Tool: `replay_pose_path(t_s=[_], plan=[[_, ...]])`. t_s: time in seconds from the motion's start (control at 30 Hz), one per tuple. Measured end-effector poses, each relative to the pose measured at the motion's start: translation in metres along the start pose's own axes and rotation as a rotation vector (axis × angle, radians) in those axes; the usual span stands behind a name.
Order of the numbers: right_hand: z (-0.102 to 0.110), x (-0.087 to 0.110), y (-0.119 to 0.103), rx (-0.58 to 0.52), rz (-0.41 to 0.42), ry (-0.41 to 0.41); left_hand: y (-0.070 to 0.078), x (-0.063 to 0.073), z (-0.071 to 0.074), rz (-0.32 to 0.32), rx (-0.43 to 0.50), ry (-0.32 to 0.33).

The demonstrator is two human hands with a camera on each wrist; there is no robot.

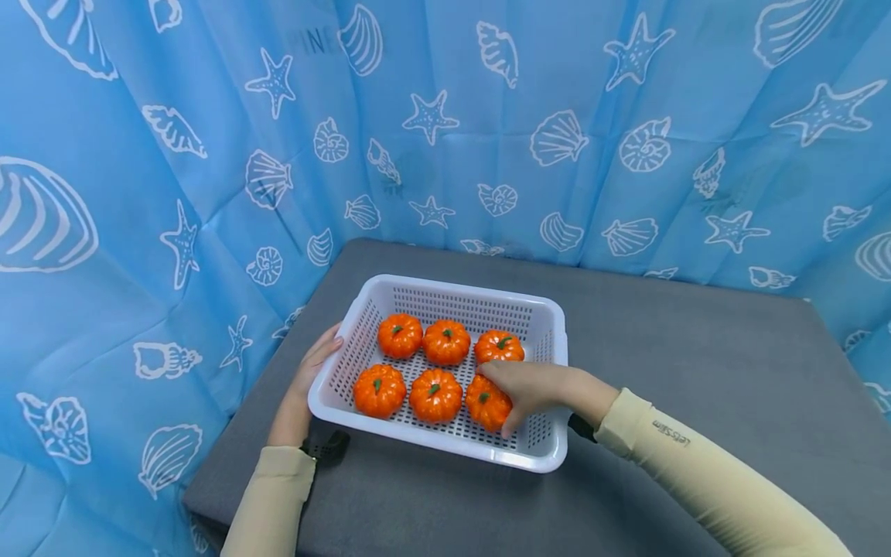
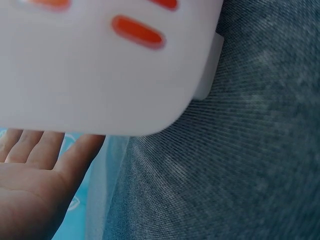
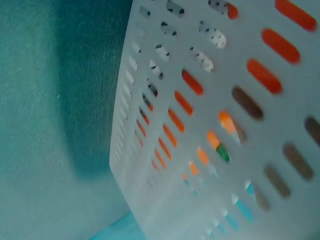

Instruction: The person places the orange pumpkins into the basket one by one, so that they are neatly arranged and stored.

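A white plastic basket (image 1: 459, 285) with slotted walls stands on the grey table, holding several small orange pumpkins with green stems, such as the front middle pumpkin (image 1: 435, 395), in two rows. My left hand (image 1: 315, 367) holds the basket's left end at the rim; its fingers reach along the outer wall, their tips hidden behind the basket in the left wrist view. Inside the right end, my right hand (image 1: 532, 387) grips the front right pumpkin (image 1: 485, 404) between thumb and fingers. The back right pumpkin (image 1: 498, 346) sits right behind that hand.
A grey cloth (image 1: 661, 348) covers the table around the basket. Blue curtains (image 1: 431, 77) printed with white shells and starfish hang along the back and left sides of the table.
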State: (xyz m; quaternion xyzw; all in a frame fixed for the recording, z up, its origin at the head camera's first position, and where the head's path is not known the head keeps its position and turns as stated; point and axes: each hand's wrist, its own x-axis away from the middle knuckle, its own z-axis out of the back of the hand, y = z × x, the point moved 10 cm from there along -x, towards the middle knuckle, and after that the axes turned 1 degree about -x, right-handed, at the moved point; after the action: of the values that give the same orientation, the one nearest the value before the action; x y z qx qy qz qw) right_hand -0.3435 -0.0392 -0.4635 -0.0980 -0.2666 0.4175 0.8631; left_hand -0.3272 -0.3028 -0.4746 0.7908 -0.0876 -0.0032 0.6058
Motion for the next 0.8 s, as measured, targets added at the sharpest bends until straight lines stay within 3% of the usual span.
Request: replay_pose_path(t_s=[0.2, 0.57, 0.8], plan=[[-0.008, -0.009, 0.002, 0.047, -0.006, -0.042, 0.001, -0.002, -0.001, -0.003, 0.007, -0.003], [-0.012, -0.015, 0.005, 0.0, -0.045, -0.094, 0.005, -0.001, -0.003, -0.043, 0.011, -0.057], [-0.016, -0.019, 0.009, -0.004, -0.07, -0.131, 0.002, -0.001, 0.0, -0.029, 0.003, -0.038]])
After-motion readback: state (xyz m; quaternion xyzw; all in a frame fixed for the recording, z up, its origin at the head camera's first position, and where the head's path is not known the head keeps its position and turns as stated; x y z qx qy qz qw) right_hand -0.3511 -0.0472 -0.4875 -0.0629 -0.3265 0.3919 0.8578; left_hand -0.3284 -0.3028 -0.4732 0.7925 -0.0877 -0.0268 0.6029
